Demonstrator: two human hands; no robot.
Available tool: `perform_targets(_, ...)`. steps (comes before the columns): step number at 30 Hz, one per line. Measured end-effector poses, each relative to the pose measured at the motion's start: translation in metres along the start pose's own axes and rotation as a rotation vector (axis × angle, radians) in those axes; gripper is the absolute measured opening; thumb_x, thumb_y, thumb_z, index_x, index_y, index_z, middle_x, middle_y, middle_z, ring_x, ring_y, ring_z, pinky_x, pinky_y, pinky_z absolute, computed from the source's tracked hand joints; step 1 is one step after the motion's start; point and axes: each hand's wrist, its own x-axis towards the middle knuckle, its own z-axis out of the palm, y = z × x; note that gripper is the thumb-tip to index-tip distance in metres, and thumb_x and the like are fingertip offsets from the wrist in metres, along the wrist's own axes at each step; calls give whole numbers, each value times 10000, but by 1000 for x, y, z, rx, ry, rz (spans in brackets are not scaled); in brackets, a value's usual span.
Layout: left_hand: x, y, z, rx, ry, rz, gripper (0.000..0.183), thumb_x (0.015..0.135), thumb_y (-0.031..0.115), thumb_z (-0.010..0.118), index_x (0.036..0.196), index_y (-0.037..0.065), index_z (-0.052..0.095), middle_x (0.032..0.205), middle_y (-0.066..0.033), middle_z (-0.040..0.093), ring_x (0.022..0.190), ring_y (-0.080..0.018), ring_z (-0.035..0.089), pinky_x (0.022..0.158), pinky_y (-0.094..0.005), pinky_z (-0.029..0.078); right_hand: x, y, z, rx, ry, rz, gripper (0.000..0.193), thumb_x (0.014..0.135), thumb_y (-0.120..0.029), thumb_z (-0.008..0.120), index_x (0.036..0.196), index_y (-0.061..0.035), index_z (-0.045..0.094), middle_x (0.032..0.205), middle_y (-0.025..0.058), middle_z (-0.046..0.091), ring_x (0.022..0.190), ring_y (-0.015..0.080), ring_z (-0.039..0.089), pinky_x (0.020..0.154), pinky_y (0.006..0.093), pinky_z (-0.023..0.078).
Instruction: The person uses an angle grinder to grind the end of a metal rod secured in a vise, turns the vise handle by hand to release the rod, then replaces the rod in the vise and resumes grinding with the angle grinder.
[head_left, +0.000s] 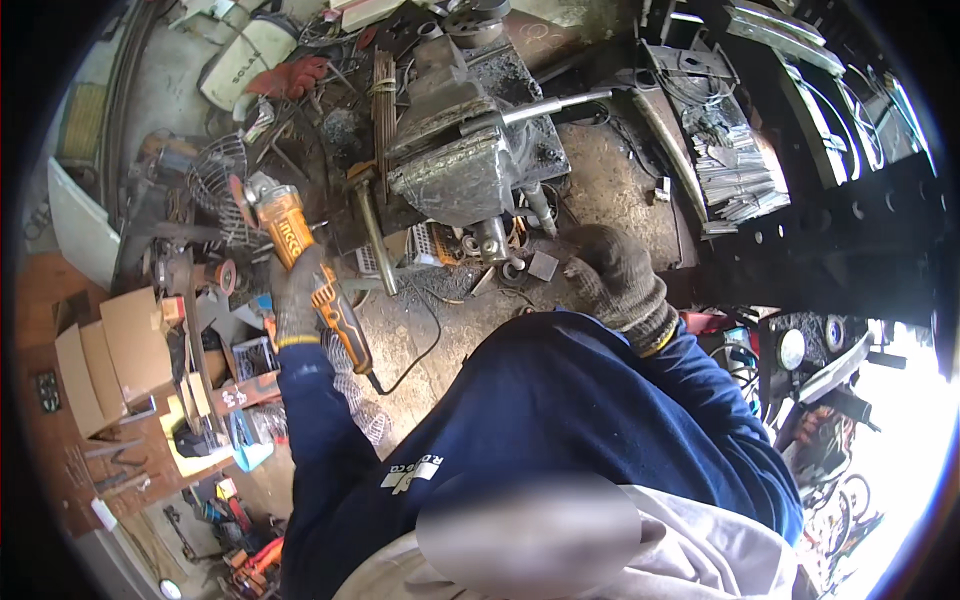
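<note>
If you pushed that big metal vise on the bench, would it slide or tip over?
Probably neither. The bench vise looks like thick solid metal, so it is likely very heavy. It sits broad and low on the workbench, so tipping seems unlikely. Its rough, spattered surface would not be slippery under a gloved hand.

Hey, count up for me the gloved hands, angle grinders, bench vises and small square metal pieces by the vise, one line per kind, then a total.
Gloved hands: 2, the left hand and the right hand
Orange angle grinders: 1, the grinder, held in the left hand
Bench vises: 1, the vise
Small square metal pieces: 1, the square piece near the right hand
Total: 5
</note>
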Motion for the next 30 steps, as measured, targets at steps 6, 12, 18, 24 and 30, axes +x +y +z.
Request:
perform_targets(6, -145, 69, 97, -152, -84, 281, 599, 764, 105, 803, 1292, 28, 531, 1017, -61, 666, 836, -152, 667, 692, -282, 567, 54, -50, 0, 434, -345, -351, 798, 878, -264, 824, 1499, 22, 412, 1283, 140, 649, 1134, 255, 643, 972, 386, 532)
perform_targets(12, -199, 80, 194, 75, -131, 475, 857, 672, 83, 902, 1401, 30, 455, 1269, -106, 620, 1130, -205, 633, 945, -351, 540, 68, -85, 2, 889, -596, 16, 773, 766, -199, 914, 1400, -30, 505, 1236, 108, 666, 1132, 189, 634, 945, 364, 549)
perform_targets(18, -209, 88, 217, -99, -237, 294, 933, 668, 89, 923, 1441, 5, 407, 1290, -114, 613, 1146, -219, 644, 933, -352, 569, 65, -80, -27, 929, -622, -3, 528, 890, -203, 812, 1323, -12, 578, 1209, 111, 687, 1086, 193, 659, 902, 341, 555)
perform_targets(24, -201, 92, 207, -797, -34, 217, 930, 667, 98, 953, 1429, -10, 431, 1297, -176, 619, 1138, -295, 673, 938, -416, 596, 50, -57, -24, 678, -572, -362, 707, 905, -409, 758, 1421, -7, 492, 1311, 200, 610, 1288, 293, 551, 1050, 431, 468)
perform_targets(30, -214, 89, 204, -681, 6, 375, 960, 660, 236, 967, 1401, -61, 433, 1282, -218, 613, 1122, -359, 679, 929, -456, 598, 24, -57, -21, 483, -959, -96, 720, 869, -200, 818, 1467, -34, 452, 1378, 133, 596, 1316, 236, 529, 1128, 398, 414)
